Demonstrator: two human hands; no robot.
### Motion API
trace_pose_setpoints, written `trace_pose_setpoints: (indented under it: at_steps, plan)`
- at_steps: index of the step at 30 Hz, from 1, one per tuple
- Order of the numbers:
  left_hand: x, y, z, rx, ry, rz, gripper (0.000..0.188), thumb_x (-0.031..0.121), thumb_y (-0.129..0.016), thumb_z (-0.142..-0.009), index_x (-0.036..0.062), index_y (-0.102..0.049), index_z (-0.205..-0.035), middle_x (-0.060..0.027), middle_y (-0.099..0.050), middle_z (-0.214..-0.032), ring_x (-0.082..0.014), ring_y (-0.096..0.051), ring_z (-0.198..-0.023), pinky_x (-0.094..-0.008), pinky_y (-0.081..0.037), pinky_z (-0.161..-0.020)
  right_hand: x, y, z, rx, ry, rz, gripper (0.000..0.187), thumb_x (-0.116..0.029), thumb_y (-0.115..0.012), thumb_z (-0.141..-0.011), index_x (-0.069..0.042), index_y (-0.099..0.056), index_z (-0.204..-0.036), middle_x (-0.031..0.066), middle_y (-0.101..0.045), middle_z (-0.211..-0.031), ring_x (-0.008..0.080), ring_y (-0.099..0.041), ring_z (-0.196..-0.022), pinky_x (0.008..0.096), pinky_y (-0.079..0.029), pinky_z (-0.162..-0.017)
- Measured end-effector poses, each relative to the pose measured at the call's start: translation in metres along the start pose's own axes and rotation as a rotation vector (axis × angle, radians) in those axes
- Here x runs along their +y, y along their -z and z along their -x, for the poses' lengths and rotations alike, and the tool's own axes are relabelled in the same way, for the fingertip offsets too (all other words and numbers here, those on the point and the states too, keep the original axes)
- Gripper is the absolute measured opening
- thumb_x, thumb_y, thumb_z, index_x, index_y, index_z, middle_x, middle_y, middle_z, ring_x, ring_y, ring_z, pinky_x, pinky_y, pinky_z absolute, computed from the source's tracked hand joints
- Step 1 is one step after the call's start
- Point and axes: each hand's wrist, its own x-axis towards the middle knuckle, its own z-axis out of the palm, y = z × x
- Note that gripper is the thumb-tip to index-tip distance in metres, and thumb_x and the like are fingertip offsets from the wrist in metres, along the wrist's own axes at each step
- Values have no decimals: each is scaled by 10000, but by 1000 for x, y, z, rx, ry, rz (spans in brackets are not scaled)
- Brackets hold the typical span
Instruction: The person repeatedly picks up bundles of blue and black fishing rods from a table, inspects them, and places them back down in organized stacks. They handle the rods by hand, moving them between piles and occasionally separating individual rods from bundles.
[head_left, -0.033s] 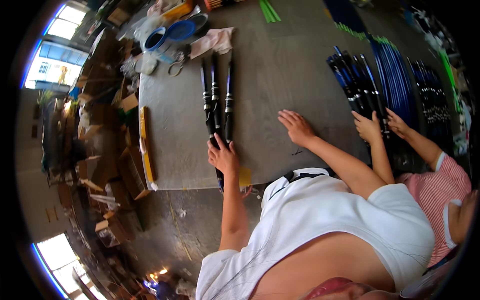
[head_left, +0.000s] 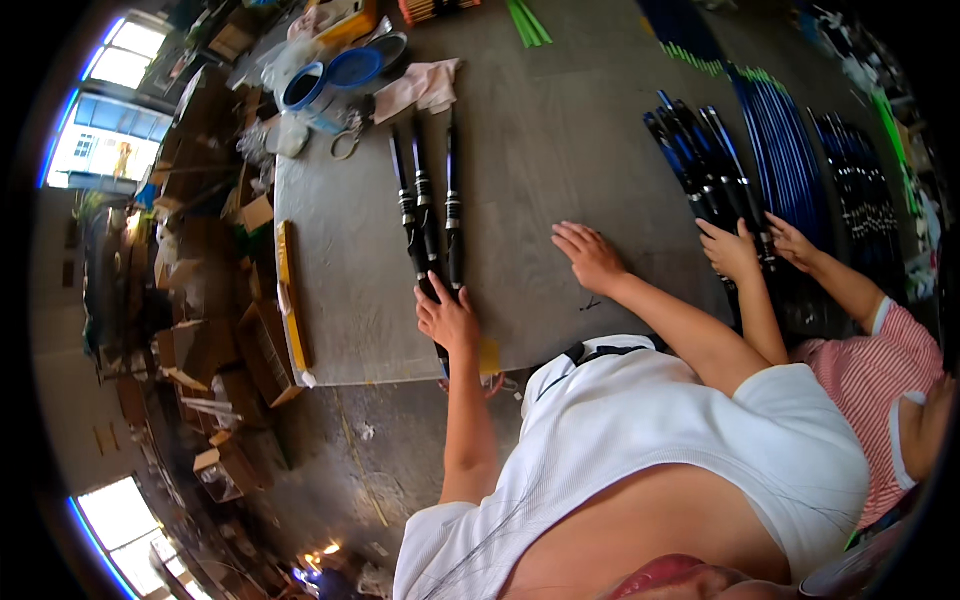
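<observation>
Three dark fishing rods (head_left: 424, 190) lie side by side on the grey table, their black handles toward me. My left hand (head_left: 448, 318) rests over the handles, with the fingers curled at one side and the thumb at the other. The palm hides part of the handles, and one butt end shows below it near the table edge. My right hand (head_left: 590, 258) lies on the bare tabletop, palm down, its fingers stretched out and holding nothing. It is well apart from the rods.
At right, a co-worker's hands (head_left: 732, 250) touch a bunch of dark rods (head_left: 705, 160). Blue rods (head_left: 785, 150) lie beyond. A pink cloth (head_left: 420, 90), scissors (head_left: 345, 146) and a blue-rimmed tub (head_left: 305, 88) sit at the far left. A yellow strip (head_left: 290, 295) runs along the left edge.
The whole view has shifted slightly. Both my hands and the rods stay about where they were on the table.
</observation>
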Motion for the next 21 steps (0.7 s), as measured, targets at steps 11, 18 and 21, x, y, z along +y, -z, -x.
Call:
trace_pose_setpoints:
  at_steps: [11,18,21]
  plan:
    - [18,-4,12,27,-85,-20,688,429,-503,-862,109,-243,-1413,-220,-239,-1425,-340,-288,-1282,-445,-261,-992,3,10,39,-7,-81,-139,487,-50,-519,-739,-15,-462,-1221,127,-419,-1326,278,-349,-1266,390,-290,-1052]
    - [17,-2,12,-11,-97,9,707,395,-522,-850,74,-235,-1411,-201,-192,-1453,-341,-220,-1324,-433,-229,-1021,18,30,87,29,-203,-92,470,-33,-513,-727,-18,-485,-1195,128,-451,-1290,288,-372,-1245,382,-316,-1036]
    - [24,11,13,-8,-136,-18,711,378,-548,-835,70,-253,-1403,-193,-199,-1452,-344,-237,-1316,-433,-222,-1028,26,47,108,107,-336,-57,440,-26,-511,-725,-22,-515,-1165,126,-466,-1271,289,-391,-1225,387,-329,-1020]
